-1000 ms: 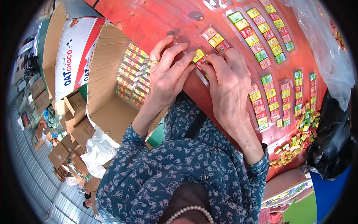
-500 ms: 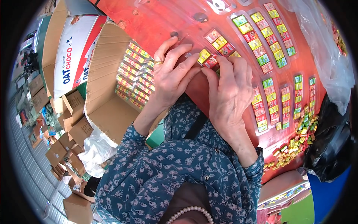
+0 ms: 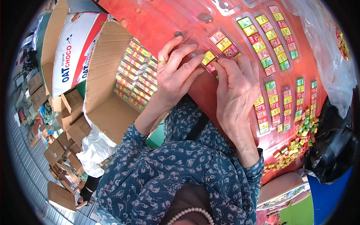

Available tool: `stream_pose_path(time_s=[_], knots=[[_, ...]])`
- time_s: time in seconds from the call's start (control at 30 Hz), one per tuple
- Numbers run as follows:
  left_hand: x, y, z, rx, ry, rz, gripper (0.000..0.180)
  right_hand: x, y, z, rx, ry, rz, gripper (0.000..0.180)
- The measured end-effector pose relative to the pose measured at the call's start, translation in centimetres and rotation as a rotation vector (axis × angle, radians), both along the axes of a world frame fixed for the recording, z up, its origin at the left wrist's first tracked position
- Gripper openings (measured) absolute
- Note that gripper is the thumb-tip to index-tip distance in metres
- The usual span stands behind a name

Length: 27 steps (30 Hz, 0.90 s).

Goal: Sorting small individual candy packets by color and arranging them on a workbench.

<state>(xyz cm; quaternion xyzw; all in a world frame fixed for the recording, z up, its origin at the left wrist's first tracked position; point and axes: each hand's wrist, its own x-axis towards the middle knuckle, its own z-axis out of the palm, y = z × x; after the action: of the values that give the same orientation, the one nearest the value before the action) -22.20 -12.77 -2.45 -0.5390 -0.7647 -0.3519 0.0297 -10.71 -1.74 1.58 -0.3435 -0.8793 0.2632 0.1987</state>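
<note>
A: Yellow sweet packet (image 3: 208,57), small & square, sits between both hands over the red table (image 3: 157,26), just beside a clear plastic tray (image 3: 225,44) w/ three packets already in its slots.

B: Hands?

A: Left hand (image 3: 175,73), ring on one finger, fingers bent, tips pinching the yellow packet from the left. Right hand (image 3: 237,92) curled, thumb & forefinger pressing at the same spot from the right, touching a red packet (image 3: 211,67) just under it. Both grasping, neither slack.

B: Surface?

A: Red, glossy tabletop, edges bent by the lens. More clear trays on it: a long double row (image 3: 268,37) of green, yellow, red squares at upper right, shorter filled rows (image 3: 275,107) right of the right hand. Loose pile of small packets (image 3: 296,144) by the table's lower right edge, near a black bag (image 3: 332,146). Clear plastic bag (image 3: 326,56) at far right.

B: Room?

A: Left of the table, big open cardboard carton (image 3: 108,105) packed w/ rows of the same small coloured boxes (image 3: 137,73). Behind it a white-and-red printed carton (image 3: 71,56), lettering in blue. Floor at left: many small folded brown cartons (image 3: 60,150) scattered, white plastic bag (image 3: 95,148) beside them. Blue & green surfaces lower right, can't tell what they are.

B: Person?

A: Blue floral sleeves (image 3: 157,168), pearl necklace (image 3: 189,214) at bottom edge.
</note>
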Motion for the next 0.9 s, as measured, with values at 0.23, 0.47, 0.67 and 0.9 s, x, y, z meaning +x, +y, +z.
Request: stream_pose_path(time_s=[0.23, 0.47, 0.67, 0.9], knots=[[0.1, -0.2, 0.0, 0.002, 0.001, 0.005, 0.035, -0.5, 0.0, -0.2, 0.077, -0.050, 0.036, 0.010], [0.2, 1.0, -0.1, -0.006, 0.042, -0.067, 0.040, 1.7, 0.5, -0.1, 0.075, 0.073, 0.048, 0.013], [0.3, 0.6, 0.6, -0.147, 0.095, -0.180, 0.033, 5.2, -0.6, 1.4, -0.050, 0.162, -0.006, 0.021], [1.6, 1.1, 0.0, -0.148, 0.090, -0.265, 0.030, 14.6, -0.9, 1.7, -0.105, 0.122, -0.205, 0.027]])
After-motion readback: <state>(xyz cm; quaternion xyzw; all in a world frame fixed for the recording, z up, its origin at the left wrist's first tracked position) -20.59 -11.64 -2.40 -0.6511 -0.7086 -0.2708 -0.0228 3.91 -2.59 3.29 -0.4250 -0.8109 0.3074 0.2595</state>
